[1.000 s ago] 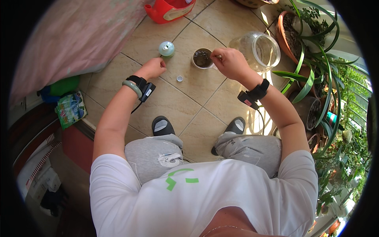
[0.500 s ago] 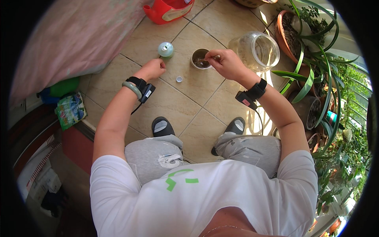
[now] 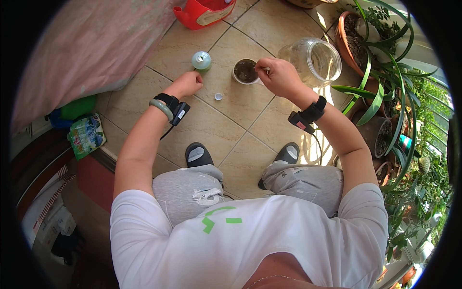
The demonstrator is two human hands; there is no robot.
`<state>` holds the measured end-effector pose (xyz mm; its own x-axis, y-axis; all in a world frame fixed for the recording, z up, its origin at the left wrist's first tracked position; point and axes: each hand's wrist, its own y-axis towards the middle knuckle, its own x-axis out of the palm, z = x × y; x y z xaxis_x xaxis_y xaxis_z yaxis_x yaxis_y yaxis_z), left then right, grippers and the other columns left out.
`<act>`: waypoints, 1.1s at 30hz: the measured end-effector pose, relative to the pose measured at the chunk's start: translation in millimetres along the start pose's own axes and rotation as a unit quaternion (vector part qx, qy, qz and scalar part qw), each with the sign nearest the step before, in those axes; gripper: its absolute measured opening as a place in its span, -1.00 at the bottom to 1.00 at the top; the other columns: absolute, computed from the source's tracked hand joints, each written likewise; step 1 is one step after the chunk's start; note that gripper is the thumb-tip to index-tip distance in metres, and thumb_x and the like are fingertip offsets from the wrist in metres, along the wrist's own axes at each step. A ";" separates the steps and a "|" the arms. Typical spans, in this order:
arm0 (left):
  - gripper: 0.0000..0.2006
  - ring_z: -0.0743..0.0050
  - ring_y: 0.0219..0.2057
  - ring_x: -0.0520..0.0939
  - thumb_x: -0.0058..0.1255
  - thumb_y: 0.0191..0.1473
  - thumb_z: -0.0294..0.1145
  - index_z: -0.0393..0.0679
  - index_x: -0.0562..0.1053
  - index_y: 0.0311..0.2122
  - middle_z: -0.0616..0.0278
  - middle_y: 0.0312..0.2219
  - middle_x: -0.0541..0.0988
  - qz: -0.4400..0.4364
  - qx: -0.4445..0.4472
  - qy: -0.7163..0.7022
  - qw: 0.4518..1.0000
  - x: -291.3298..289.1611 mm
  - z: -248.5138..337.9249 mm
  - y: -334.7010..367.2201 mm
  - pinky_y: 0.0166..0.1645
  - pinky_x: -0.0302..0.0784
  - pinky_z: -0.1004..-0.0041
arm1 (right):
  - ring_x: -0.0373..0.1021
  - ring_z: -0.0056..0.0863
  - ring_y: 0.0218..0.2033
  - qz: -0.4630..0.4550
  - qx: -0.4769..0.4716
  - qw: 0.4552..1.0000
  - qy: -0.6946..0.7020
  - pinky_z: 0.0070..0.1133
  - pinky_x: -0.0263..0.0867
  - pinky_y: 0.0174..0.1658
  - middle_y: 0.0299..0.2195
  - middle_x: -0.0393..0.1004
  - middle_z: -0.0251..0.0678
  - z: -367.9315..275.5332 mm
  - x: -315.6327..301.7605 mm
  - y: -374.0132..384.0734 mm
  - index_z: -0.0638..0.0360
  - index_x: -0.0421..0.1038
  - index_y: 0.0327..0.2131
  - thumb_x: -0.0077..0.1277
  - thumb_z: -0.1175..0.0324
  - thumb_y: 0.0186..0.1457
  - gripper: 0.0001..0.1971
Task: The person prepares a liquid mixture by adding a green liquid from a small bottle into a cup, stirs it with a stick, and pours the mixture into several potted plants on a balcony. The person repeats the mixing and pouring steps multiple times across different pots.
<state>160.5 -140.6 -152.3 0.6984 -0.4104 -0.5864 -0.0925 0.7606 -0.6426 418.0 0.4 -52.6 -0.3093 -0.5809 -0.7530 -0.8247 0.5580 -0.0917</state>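
Note:
A small cup (image 3: 237, 72) with a white rim, holding murky brown contents, stands on the tiled floor. My right hand (image 3: 279, 76) is at its right rim, thumb and fingers pinched together; what they hold, if anything, is hidden. My left hand (image 3: 188, 84) is closed in a loose fist, its inner side out of sight. Just beyond it stands a pale green, round-topped bottle (image 3: 201, 60) with its small opening uncovered. A small white cap (image 3: 218, 97) lies on the floor between my hands, nearer the left one.
A large clear jar (image 3: 323, 61) lies right of the cup. Potted plants (image 3: 380, 86) line the right side. A red watering can (image 3: 202, 14) stands at the far edge, a pink cloth (image 3: 96, 48) hangs at left, and a colourful packet (image 3: 86, 136) sits below it.
My right hand has shifted slightly up and right, its fingertips moving from inside the cup to its rim. My left hand stays where it was.

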 end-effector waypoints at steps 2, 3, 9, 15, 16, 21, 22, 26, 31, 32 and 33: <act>-0.79 0.21 -0.33 0.59 0.05 -0.07 -0.39 -0.28 0.47 -0.31 0.04 -0.40 0.58 -0.005 0.003 -0.002 1.000 -0.5 0.9 -0.5 -0.22 0.48 0.36 | 0.43 -0.17 -0.42 -0.025 0.009 1.000 0.003 -0.37 0.34 -0.37 -0.48 0.49 -0.16 0.4 -0.3 -0.1 0.15 0.48 -0.40 -0.06 0.36 -0.01 -0.85; -0.79 0.21 -0.33 0.59 0.05 -0.07 -0.39 -0.28 0.47 -0.31 0.04 -0.40 0.58 0.000 0.002 0.000 1.000 -0.7 1.3 -0.7 -0.22 0.48 0.36 | 0.43 -0.17 -0.42 -0.038 0.011 0.999 0.027 -0.37 0.34 -0.38 -0.48 0.50 -0.17 0.3 0.2 0.1 0.15 0.48 -0.40 -0.06 0.36 0.00 -0.86; -0.80 0.20 -0.33 0.59 0.05 -0.07 -0.39 -0.27 0.47 -0.32 0.04 -0.40 0.58 -0.001 0.005 -0.005 1.000 0.0 0.2 -0.9 -0.22 0.48 0.35 | 0.43 -0.17 -0.45 0.009 0.006 0.998 0.054 -0.37 0.34 -0.39 -0.50 0.50 -0.17 -0.7 4.3 0.3 0.14 0.48 -0.41 -0.06 0.35 -0.02 -0.86; -0.80 0.11 -0.31 0.58 0.04 -0.05 -0.35 -0.22 0.48 -0.31 0.01 -0.37 0.57 -0.008 0.005 -0.002 1.000 1.2 -3.4 1.5 -0.20 0.47 0.32 | 0.43 -0.18 -0.46 -0.033 0.029 0.997 0.068 -0.37 0.34 -0.39 -0.51 0.50 -0.18 0.2 2.9 0.3 0.13 0.48 -0.41 -0.06 0.34 0.00 -0.86; -0.80 0.11 -0.31 0.58 0.04 -0.05 -0.35 -0.22 0.48 -0.31 0.01 -0.37 0.57 -0.013 0.010 -0.006 1.000 1.1 -3.2 1.7 -0.20 0.47 0.32 | 0.43 -0.17 -0.46 -0.037 0.035 0.994 0.100 -0.37 0.34 -0.39 -0.50 0.50 -0.18 -0.3 3.5 0.7 0.13 0.48 -0.41 -0.06 0.33 0.00 -0.86; -0.80 0.11 -0.30 0.58 0.04 -0.05 -0.36 -0.23 0.48 -0.31 0.01 -0.37 0.58 -0.007 0.012 0.001 1.000 -0.6 -0.1 -1.1 -0.20 0.47 0.32 | 0.43 -0.19 -0.46 0.014 0.019 0.999 0.024 -0.39 0.34 -0.39 -0.50 0.51 -0.18 -0.1 1.8 1.4 0.15 0.48 -0.40 -0.04 0.33 0.00 -0.85; -0.80 0.11 -0.30 0.58 0.04 -0.05 -0.36 -0.23 0.48 -0.31 0.01 -0.37 0.58 -0.012 0.014 -0.001 1.000 -1.0 0.5 -1.6 -0.20 0.47 0.32 | 0.44 -0.19 -0.45 0.014 0.022 1.000 -0.014 -0.40 0.34 -0.39 -0.49 0.51 -0.18 0.4 0.9 1.6 0.15 0.48 -0.39 -0.04 0.33 0.01 -0.85; -0.80 0.10 -0.29 0.58 0.04 -0.05 -0.37 -0.23 0.48 -0.31 0.01 -0.36 0.58 -0.008 0.013 -0.001 1.000 -1.7 1.4 -2.1 -0.19 0.47 0.32 | 0.44 -0.18 -0.45 -0.019 0.045 0.996 0.070 -0.39 0.35 -0.39 -0.49 0.51 -0.18 0.2 0.9 2.2 0.14 0.48 -0.40 -0.03 0.32 0.01 -0.86; -0.80 0.10 -0.29 0.58 0.04 -0.06 -0.36 -0.23 0.48 -0.31 0.00 -0.36 0.58 -0.004 0.021 -0.009 1.000 -0.3 -1.2 -1.1 -0.19 0.47 0.32 | 0.43 -0.18 -0.45 0.032 0.015 0.999 0.019 -0.38 0.34 -0.40 -0.49 0.51 -0.17 -0.2 3.1 3.5 0.13 0.48 -0.39 -0.03 0.33 0.02 -0.86; -0.80 0.10 -0.29 0.58 0.04 -0.06 -0.36 -0.23 0.48 -0.31 0.00 -0.36 0.58 -0.004 0.022 -0.012 1.000 -0.4 -1.6 -0.5 -0.19 0.47 0.32 | 0.44 -0.18 -0.45 0.010 0.031 0.999 0.001 -0.38 0.34 -0.40 -0.48 0.51 -0.17 0.6 2.8 3.9 0.13 0.49 -0.38 -0.02 0.33 0.02 -0.86; -0.79 0.10 -0.29 0.58 0.04 -0.06 -0.36 -0.23 0.48 -0.31 0.00 -0.36 0.58 0.001 0.021 -0.015 1.000 -0.4 -1.9 -0.1 -0.19 0.47 0.32 | 0.44 -0.19 -0.45 -0.006 0.040 0.999 -0.013 -0.39 0.34 -0.40 -0.48 0.51 -0.17 1.7 2.3 3.9 0.12 0.49 -0.38 -0.02 0.33 0.03 -0.86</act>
<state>158.8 -141.5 -152.9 0.7189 -0.3944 -0.5724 -0.0650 0.7817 -0.6202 414.9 2.2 -55.8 -0.2870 -0.5728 -0.7678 -0.7875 0.5974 -0.1513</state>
